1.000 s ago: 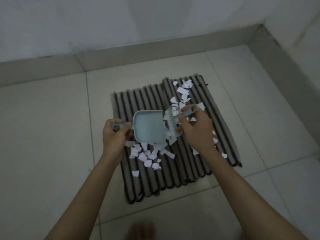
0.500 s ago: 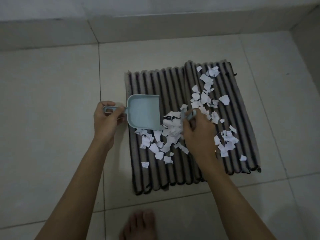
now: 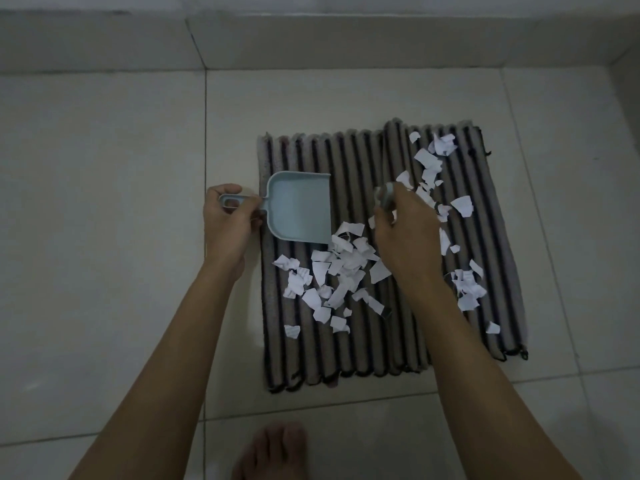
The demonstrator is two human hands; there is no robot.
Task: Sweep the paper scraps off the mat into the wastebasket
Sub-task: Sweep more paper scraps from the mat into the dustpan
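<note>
Sliding left, dustpan (image 3: 299,207) now lies clear of scraps (image 3: 341,268).

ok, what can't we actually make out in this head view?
- Brush: only a stub shows above the right hand; the hand covers the bristles.
- Wastebasket: not in frame at all.
- Mat beneath the right forearm: hidden, so any paper scraps there can't be counted.
- Dustpan handle: partly wrapped by the left hand.
- Foot: cut off by the bottom edge.
</note>
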